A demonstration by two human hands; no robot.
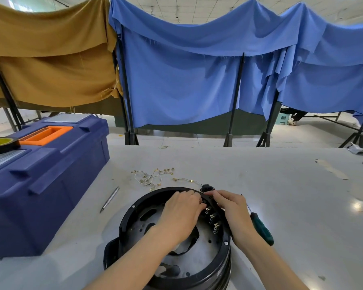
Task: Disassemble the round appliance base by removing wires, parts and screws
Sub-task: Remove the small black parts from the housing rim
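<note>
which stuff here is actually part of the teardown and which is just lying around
In the job: round base, its terminal row, loose wires, black socket, green screwdriver.
Lying about: blue toolbox, tape roll, metal pen tool.

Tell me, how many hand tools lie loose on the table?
2: a slim silver tool left of the round black base, and a green-handled screwdriver right of it. The blue toolbox may hide more.

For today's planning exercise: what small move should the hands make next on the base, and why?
Probably ease the farthest part of the terminal row free: left hand reaches it, right hand holds the base rim beside it, wires lie beyond.
</note>
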